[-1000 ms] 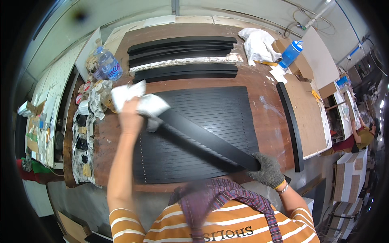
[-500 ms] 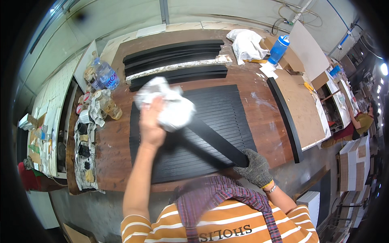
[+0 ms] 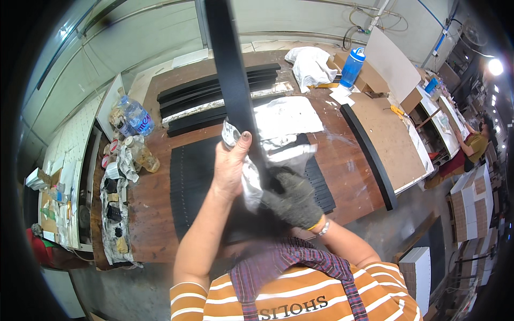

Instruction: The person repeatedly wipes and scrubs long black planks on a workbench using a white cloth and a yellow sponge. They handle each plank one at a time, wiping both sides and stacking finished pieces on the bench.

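A long flat black strip [image 3: 231,69] is raised steeply in front of me, its far end running out past the upper edge of the picture. My left hand [image 3: 229,166], bare, is closed on a white cloth [image 3: 286,119] and presses it round the strip, thumb uppermost. Part of the cloth spreads out to the right behind the strip. Lower down, my right hand [image 3: 294,199] in a dark grey knit glove grips the strip near its close end; its fingers are partly hidden and blurred. Beneath both hands lies a row of black strips [image 3: 187,182], side by side on the brown table.
More black strips [image 3: 184,93] are stacked at the back, and one strip [image 3: 369,155] lies along the right. Plastic bottles [image 3: 140,119] and a stained paint tray [image 3: 113,214] stand left. A blue bottle [image 3: 352,68] and white bag [image 3: 310,67] are back right. A co-worker [image 3: 465,147] is far right.
The strip has swung from low and slanting to steeply raised. My right hand moved left and inward with it. My left hand came lower and nearer, and the cloth now hangs spread out.
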A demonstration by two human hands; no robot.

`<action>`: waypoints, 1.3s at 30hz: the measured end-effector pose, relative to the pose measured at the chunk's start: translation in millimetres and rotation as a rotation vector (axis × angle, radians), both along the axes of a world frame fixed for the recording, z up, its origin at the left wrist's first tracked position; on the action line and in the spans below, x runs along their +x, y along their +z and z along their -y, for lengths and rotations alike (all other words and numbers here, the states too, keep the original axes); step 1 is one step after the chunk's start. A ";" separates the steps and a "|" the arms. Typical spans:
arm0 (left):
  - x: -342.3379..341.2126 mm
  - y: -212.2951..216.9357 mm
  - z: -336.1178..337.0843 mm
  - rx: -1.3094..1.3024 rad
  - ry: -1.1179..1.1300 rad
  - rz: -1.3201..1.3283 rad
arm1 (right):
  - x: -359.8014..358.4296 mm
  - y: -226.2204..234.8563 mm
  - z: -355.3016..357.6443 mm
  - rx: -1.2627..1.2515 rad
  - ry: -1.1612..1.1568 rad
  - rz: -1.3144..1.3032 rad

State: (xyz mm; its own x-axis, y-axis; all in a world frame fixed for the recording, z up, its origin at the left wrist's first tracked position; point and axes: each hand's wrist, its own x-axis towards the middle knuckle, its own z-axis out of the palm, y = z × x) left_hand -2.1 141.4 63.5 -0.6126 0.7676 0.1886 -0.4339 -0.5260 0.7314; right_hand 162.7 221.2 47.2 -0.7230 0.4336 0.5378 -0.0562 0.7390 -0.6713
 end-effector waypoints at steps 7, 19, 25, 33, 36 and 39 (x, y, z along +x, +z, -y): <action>8.3 7.6 6.4 -0.318 -0.075 -0.180 | -3.0 43.5 -68.7 -0.393 -0.064 -0.334; 23.6 0.8 6.5 -0.432 -0.207 -0.323 | -52.0 54.9 -53.6 -1.271 0.414 -0.502; 26.8 -70.2 42.8 -0.636 -0.446 -0.488 | -48.5 50.7 -96.6 -1.346 0.328 -0.680; -20.9 -100.7 181.9 -0.895 0.005 -0.267 | 10.4 70.0 -198.0 -1.223 0.112 -0.907; -42.4 -31.7 144.1 -0.628 0.113 -0.321 | -8.9 60.6 -168.4 -1.223 0.121 -0.803; -17.1 16.2 66.5 -0.545 0.028 -0.470 | -43.4 40.4 -116.8 -1.345 0.216 -0.700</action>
State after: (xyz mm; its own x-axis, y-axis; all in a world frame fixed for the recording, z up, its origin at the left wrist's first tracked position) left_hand -19.2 74.9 79.7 -0.5816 0.8128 0.0321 -0.0005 -0.0398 0.9992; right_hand 119.2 338.0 87.6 -0.6104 0.7865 0.0942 -0.6598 -0.4391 -0.6097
